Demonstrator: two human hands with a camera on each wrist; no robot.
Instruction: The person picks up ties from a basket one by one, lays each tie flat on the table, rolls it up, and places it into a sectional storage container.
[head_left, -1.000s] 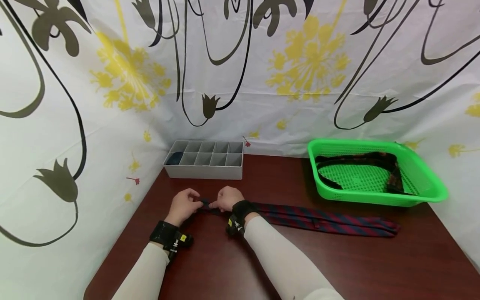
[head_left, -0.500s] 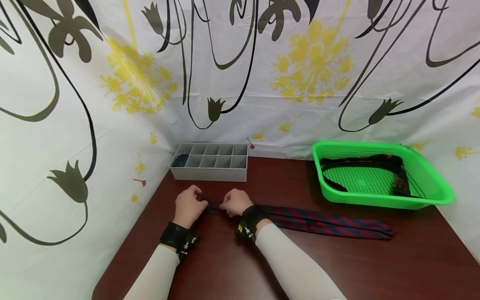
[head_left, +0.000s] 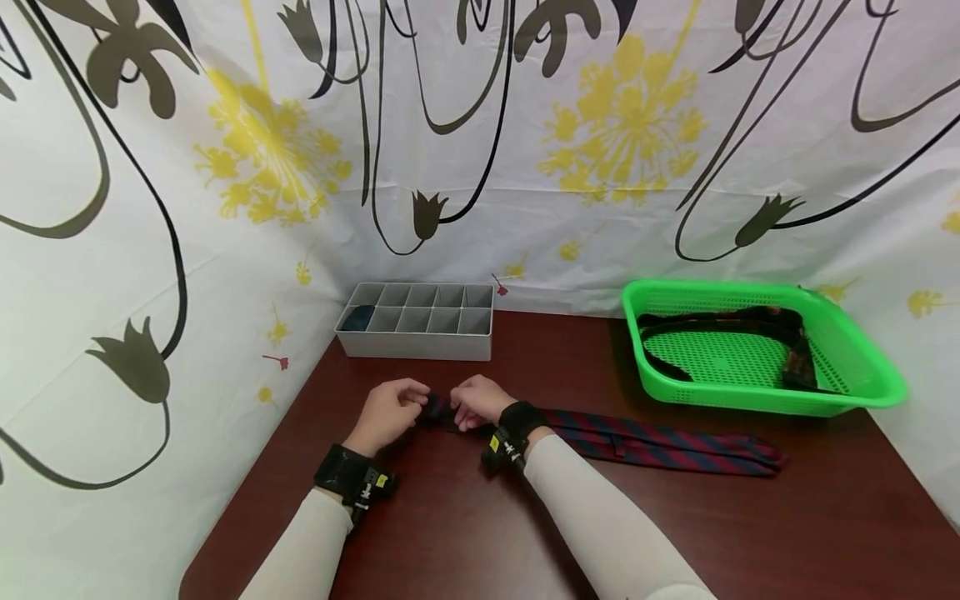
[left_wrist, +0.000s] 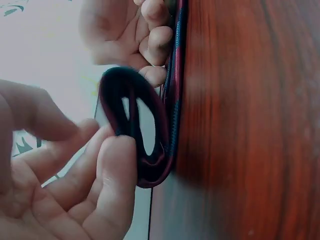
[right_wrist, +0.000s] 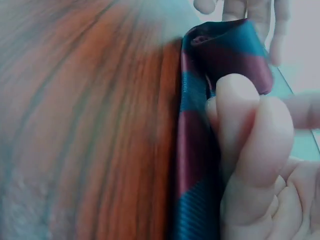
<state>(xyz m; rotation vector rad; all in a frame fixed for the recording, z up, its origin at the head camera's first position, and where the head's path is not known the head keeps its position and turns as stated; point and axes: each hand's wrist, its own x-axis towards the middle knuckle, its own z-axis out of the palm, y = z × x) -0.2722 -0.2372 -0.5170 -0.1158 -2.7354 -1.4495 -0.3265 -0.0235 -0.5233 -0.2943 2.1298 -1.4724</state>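
A red and navy striped necktie (head_left: 675,446) lies lengthwise across the table, its left end turned over into a loose roll (right_wrist: 235,57). In the left wrist view the roll shows as an oval loop with a hollow middle. My left hand (head_left: 384,417) is at the outer side of the roll, thumb and fingers bent against it. My right hand (head_left: 483,402) is just to the right, fingers loosely bent at the tie beside the roll. The right fingertips (right_wrist: 235,95) overlap the roll's edge in the right wrist view; whether they pinch it is unclear.
Behind the hands stands a grey divided box (head_left: 416,345) with a dark rolled item (head_left: 357,317) in a front left compartment. At the back right, a green basket (head_left: 765,398) holds a dark patterned strip of cloth (head_left: 798,367). A patterned sheet hangs behind the table.
Both hands have moved to the right along the necktie, and its left end has been turned over into the roll. The right fingers have loosened from their earlier pinch.
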